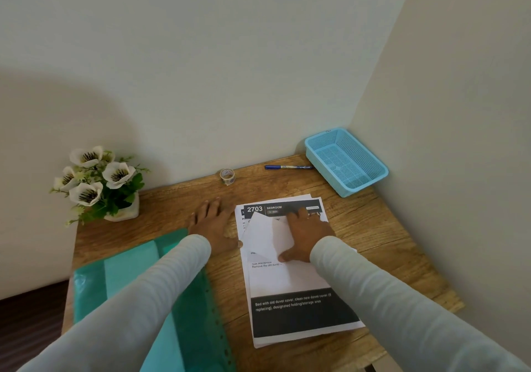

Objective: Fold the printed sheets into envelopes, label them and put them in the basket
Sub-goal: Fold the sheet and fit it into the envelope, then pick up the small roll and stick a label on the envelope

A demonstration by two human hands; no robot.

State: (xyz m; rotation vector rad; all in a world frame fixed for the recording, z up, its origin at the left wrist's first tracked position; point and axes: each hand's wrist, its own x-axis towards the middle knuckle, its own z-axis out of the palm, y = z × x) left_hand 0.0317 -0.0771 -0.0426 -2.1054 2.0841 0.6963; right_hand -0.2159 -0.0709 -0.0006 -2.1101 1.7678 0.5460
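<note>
A stack of printed sheets [298,311] lies on the wooden table, the top one headed "2703 BEDROOM". A white folded piece of paper [263,235] rests on the upper part of the stack. My right hand [306,235] lies flat on that folded paper, pressing it down, fingers spread. My left hand [214,223] lies flat on the table just left of the stack, its thumb side touching the sheet's edge. A light blue mesh basket [370,182] stands empty in the far right corner. A blue pen [287,167] and a small roll of clear tape [227,176] lie at the wall.
A green plastic folder [120,282] covers the near left of the table, under my left sleeve. A pot of white artificial flowers [99,183] stands at the far left. Walls close the table at the back and right. Bare wood [382,245] shows right of the stack.
</note>
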